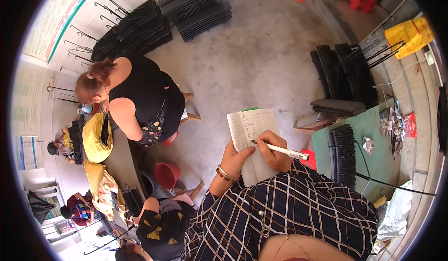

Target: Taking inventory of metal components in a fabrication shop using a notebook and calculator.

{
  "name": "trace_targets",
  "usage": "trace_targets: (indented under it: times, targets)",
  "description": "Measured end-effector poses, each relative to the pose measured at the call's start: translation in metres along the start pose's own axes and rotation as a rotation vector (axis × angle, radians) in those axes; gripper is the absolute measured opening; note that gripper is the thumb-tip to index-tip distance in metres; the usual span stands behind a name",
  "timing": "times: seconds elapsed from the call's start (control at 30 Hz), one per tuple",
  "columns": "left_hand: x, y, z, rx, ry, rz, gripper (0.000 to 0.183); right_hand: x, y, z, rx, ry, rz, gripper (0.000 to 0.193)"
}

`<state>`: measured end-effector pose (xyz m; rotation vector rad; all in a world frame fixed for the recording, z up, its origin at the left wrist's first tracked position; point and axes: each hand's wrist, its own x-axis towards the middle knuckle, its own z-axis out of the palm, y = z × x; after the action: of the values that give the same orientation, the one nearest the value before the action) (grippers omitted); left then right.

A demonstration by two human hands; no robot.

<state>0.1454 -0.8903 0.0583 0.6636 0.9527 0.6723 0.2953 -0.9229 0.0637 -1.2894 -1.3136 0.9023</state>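
Observation:
A small lined notebook (262, 119) lies open in front of me, with handwriting on its page. My left hand (234, 159) grips it from the left side, thumb pressed on the paper, a beaded bracelet at the wrist. In my right hand (275, 154) is a white pen (291, 152), its dark tip on or just above the page beside the written lines. Part of the notebook's lower page is behind my right hand. A bit of green shows at its top edge.
To the right, a green table (322, 142) bears a black bristly bundle (343, 156). Black stacks (343, 74) stand beyond it, others (135, 30) at the far left. A person in black (144, 90) sits at a bench on the left, near a red bucket (167, 174).

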Motion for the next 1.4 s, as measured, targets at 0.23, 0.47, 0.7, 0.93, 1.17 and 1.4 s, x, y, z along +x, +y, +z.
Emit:
trace_targets:
  times: [0.23, 0.47, 0.7, 0.93, 1.17, 1.4]
  targets:
    - [0.002, 0.003, 0.002, 0.006, -0.041, 0.004, 0.041, -0.001, -0.001, 0.002, -0.012, 0.040, -0.026, 0.005]
    - [0.003, 0.003, 0.001, 0.051, -0.046, -0.007, 0.040, -0.004, 0.000, -0.001, -0.035, -0.020, 0.006, 0.007]
    - [0.002, 0.002, 0.000, 0.023, -0.029, -0.015, 0.041, -0.002, 0.002, 0.001, -0.048, 0.006, -0.029, 0.007]
    - [0.003, 0.005, 0.000, 0.010, -0.018, -0.030, 0.042, -0.003, 0.007, 0.000, 0.027, 0.023, 0.045, 0.008]
    - [0.003, 0.004, 0.000, 0.006, -0.017, -0.039, 0.042, 0.000, 0.009, 0.004, -0.051, 0.074, -0.019, 0.007]
    - [0.004, 0.005, -0.001, 0.021, -0.006, -0.045, 0.042, 0.000, 0.008, 0.002, -0.015, 0.060, 0.022, 0.008]
